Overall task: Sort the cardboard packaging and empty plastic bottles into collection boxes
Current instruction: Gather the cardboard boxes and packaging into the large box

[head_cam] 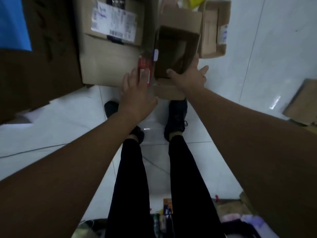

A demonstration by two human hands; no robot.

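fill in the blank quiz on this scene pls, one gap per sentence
The left hand rests on a ___ packet.
The right hand grips the small open box with its ___ inside.
The large box bears a white shipping ___.
Missing: red; thumb; label.

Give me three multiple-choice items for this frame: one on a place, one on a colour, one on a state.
1. The big labelled box lies: A) left of the small box in view; B) inside it; C) on top of it.
2. The pack under the left hand is: A) blue; B) red; C) green.
3. The small box the right hand grips is: A) taped shut; B) flattened; C) open.
1A, they stand side by side; 2B, red shows between the fingers; 3C, its dark inside shows.
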